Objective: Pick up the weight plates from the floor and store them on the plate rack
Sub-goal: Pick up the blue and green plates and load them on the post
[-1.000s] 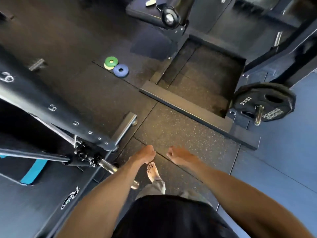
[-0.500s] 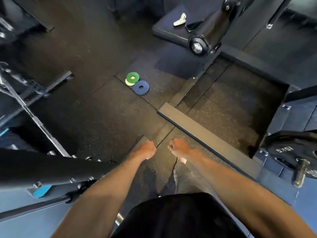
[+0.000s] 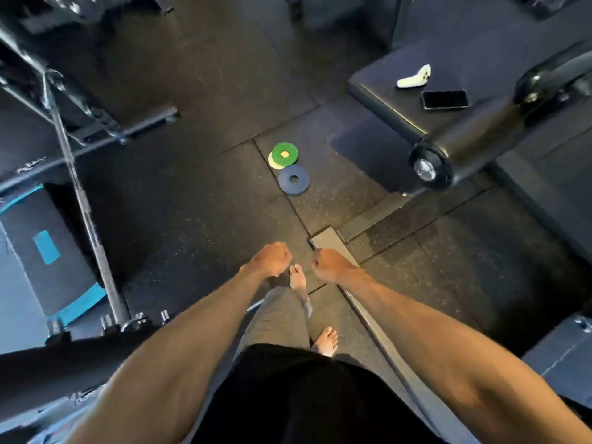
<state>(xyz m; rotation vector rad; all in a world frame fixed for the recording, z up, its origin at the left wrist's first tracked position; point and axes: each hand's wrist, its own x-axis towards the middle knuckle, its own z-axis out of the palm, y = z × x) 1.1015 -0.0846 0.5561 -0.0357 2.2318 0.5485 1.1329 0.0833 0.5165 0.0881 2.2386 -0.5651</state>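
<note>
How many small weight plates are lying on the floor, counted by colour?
green plate: 1
pale yellow plate, partly under the green one: 1
blue plate: 1
Total: 3

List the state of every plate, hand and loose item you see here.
green plate, flat, stacked on the yellow plate
yellow plate, flat on floor, mostly covered
blue plate, flat on floor, uncovered
left hand, fingers curled, empty
right hand, fingers curled, empty
phone, lying on bench pad, screen dark
</note>
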